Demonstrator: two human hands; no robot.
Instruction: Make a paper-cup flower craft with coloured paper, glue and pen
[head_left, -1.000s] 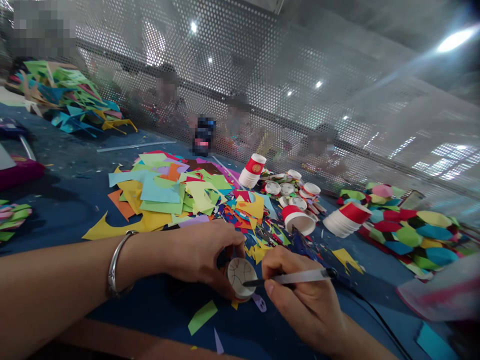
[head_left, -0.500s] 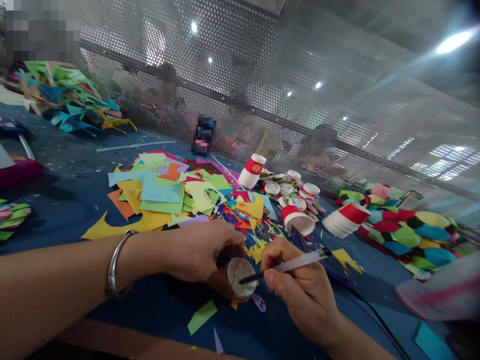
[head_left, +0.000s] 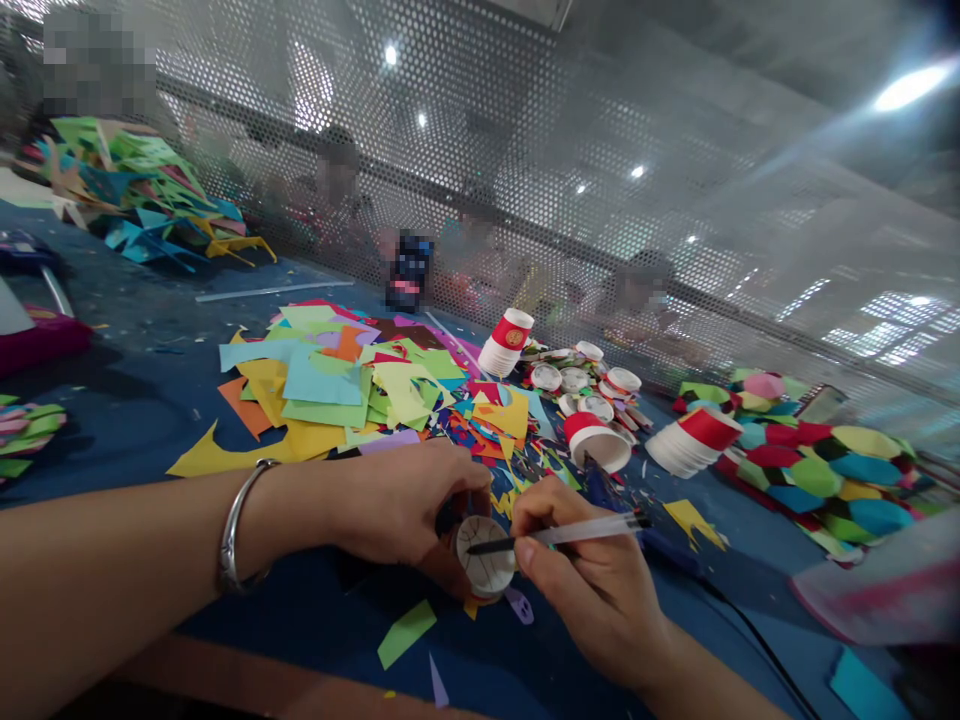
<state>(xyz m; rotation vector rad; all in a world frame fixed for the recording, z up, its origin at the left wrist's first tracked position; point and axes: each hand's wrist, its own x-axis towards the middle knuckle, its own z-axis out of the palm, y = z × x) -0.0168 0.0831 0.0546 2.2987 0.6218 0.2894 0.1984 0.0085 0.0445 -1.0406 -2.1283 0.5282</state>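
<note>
While left hand (head_left: 397,505) grips cup (head_left: 484,555) base-up to steady it, right hand (head_left: 592,580) pinches pen (head_left: 555,535), tip on base.

Bare forearms, silver bangle (head_left: 238,530) on left wrist, no sleeves

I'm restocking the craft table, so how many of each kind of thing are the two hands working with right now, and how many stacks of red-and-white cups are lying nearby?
Pen in the right hand: 1
Round white cup bottom held by the left hand: 1
Stacks of red-and-white cups lying nearby: 2
Total: 4
</note>
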